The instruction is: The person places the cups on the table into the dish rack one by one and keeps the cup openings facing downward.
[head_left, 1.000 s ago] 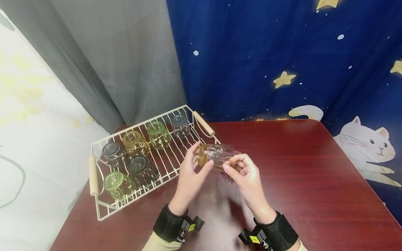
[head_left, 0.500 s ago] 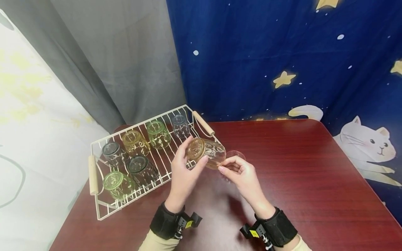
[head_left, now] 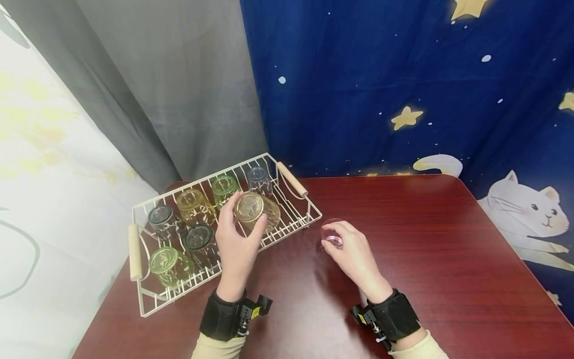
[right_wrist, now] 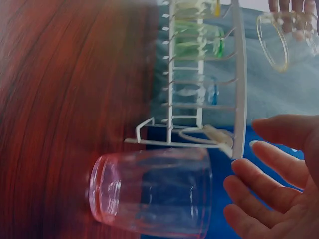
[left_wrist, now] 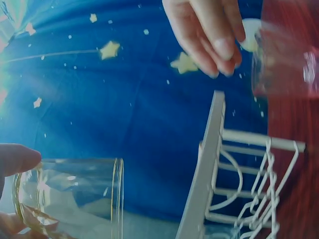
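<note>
My left hand (head_left: 235, 249) holds a pale amber drinking glass (head_left: 248, 207) tilted, base toward the head camera and mouth away, over the right part of the white wire rack (head_left: 202, 179). In the left wrist view, its thumb and a finger grip the amber glass (left_wrist: 79, 199) near the base. A clear pink glass (right_wrist: 149, 191) stands upright on the table to the rack's right. Beside its rim is my right hand (head_left: 354, 254), which partly hides it in the head view. The right wrist view has that hand's fingers (right_wrist: 264, 184) loosely spread, apart from the glass.
Upside-down glasses fill much of the rack: a smoky one (head_left: 162, 219), an amber one (head_left: 195, 209), a blue one (head_left: 259, 180), a dark one (head_left: 200, 239) and green ones (head_left: 168, 264). Wooden handles (head_left: 134, 252) rise at both ends. Curtains hang behind the table (head_left: 448, 279).
My left hand has carried the amber glass left over the rack, turning its base toward the head camera. My right hand has let go of that glass and moved down beside the pink one.
</note>
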A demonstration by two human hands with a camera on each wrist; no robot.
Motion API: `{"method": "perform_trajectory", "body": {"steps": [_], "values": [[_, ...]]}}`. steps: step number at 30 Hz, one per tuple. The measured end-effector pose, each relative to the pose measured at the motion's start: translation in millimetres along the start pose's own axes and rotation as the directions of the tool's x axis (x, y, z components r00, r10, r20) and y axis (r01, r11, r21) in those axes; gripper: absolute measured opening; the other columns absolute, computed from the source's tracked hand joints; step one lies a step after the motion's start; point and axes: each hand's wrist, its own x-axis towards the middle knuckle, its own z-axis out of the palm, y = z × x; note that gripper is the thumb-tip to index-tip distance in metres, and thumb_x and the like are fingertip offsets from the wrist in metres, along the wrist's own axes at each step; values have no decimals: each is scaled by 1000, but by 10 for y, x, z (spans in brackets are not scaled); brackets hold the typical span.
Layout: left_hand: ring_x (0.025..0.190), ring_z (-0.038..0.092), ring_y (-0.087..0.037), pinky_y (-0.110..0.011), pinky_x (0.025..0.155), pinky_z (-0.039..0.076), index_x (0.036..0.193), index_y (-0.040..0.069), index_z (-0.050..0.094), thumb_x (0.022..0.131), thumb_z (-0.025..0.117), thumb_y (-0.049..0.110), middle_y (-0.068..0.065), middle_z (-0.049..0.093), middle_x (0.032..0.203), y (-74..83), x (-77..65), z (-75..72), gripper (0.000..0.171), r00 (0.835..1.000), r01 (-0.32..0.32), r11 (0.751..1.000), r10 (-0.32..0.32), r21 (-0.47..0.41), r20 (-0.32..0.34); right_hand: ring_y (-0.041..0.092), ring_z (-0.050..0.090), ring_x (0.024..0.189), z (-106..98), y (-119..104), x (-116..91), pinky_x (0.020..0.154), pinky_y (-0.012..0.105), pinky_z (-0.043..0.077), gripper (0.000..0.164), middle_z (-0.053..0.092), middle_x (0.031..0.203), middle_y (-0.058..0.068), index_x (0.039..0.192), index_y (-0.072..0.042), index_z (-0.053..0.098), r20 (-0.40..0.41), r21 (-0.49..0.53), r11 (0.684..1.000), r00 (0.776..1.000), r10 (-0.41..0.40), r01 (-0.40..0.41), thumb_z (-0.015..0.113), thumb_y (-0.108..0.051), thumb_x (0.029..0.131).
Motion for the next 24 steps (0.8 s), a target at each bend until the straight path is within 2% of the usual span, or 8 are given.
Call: {"method": "perform_trajectory", "body": {"steps": [4, 9, 14, 19, 24], "values": [[119, 56, -22, -32, 95, 48, 140, 13, 49, 81, 76, 20, -7, 57, 136, -83, 13, -40, 66, 998, 14, 998, -10, 62, -67, 24, 65, 109, 36, 67, 5, 91, 42, 54, 36, 68, 114, 4, 112, -11, 69, 42, -34, 999, 999, 20, -19, 78, -19, 78], [116, 57, -27, -39, 94, 47, 139, 9, 50, 80, 76, 19, -12, 57, 134, -170, 18, -79, 66, 994, 42, 990, -28, 133, -103, 28, 63, 109, 104, 130, -2, 92, 46, 53, 39, 67, 113, 7, 112, -10, 67, 72, -70, 998, 997, 16, -11, 80, -20, 76], [125, 52, -33, -49, 104, 42, 139, 6, 48, 80, 76, 17, -16, 54, 137, -229, 15, -98, 66, 993, 92, 980, -78, 179, -86, 28, 62, 105, 165, 165, -15, 88, 45, 54, 33, 67, 109, 6, 106, -12, 67, 72, -156, 988, 997, 6, 5, 80, -18, 76], [131, 48, -33, -50, 109, 39, 142, 7, 46, 81, 75, 19, -15, 51, 141, -264, 14, -106, 68, 987, 158, 965, -150, 211, -51, 27, 62, 102, 179, 147, -32, 87, 43, 55, 32, 68, 103, 6, 104, -10, 68, 61, -228, 973, 998, -27, 41, 80, -14, 75], [133, 45, -35, -51, 113, 35, 144, 5, 43, 82, 74, 16, -17, 50, 141, -312, 15, -111, 70, 983, 172, 948, -182, 267, 15, 26, 64, 100, 193, 148, -54, 86, 41, 56, 31, 70, 102, 5, 103, -9, 70, 49, -293, 952, 996, -71, 83, 80, -12, 74]]}}
